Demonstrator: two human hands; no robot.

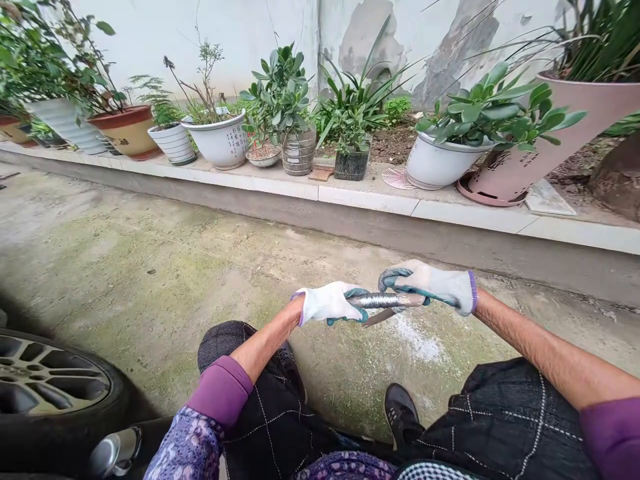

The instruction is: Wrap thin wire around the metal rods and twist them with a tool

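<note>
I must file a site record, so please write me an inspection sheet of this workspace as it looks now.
Surface: bare concrete ground with green moss stains and a white powdery patch.
Job's things: grey metal rod-like tool, held level; a darker blade-like part shows beneath.
Clutter: nothing seen.
Grippers: left hand and right hand, both in white knit gloves with teal-coated fingers, closed around the tool.
Cables: nothing seen.
Surroundings: white tiled ledge carrying potted plants, large tilted pink pot, peeling wall, car wheel at lower left.
</note>
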